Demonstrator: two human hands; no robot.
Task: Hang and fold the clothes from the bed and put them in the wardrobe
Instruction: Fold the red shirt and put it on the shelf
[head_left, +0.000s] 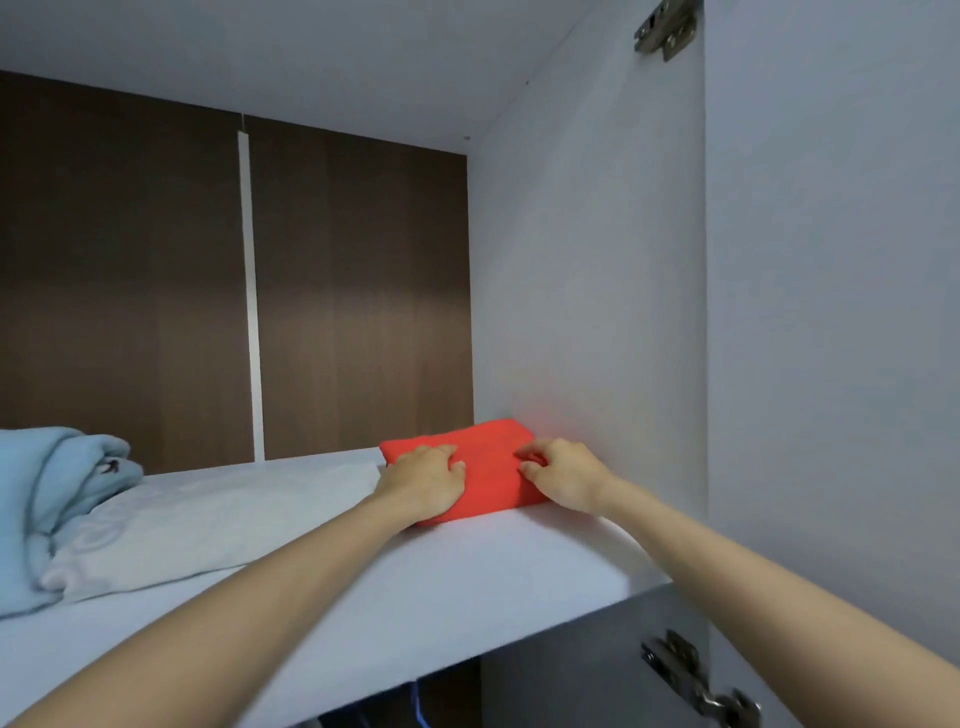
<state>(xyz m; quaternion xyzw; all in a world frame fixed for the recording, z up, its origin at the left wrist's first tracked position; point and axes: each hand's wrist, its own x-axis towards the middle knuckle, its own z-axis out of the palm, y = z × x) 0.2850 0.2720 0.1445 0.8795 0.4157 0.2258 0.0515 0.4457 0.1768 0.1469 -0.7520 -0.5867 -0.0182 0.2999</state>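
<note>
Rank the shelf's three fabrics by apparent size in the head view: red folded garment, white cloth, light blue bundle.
1. white cloth: clearly the largest.
2. light blue bundle and red folded garment: these look alike. The bundle is cut off at the frame edge and lies nearer the camera, so I won't rank them.

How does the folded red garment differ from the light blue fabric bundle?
The folded red garment is flat and neat; the light blue fabric bundle is bulky and rumpled. The red one sits at the right, held by the left hand and right hand; the blue one lies far left, untouched. Both rest on the white shelf.
</note>
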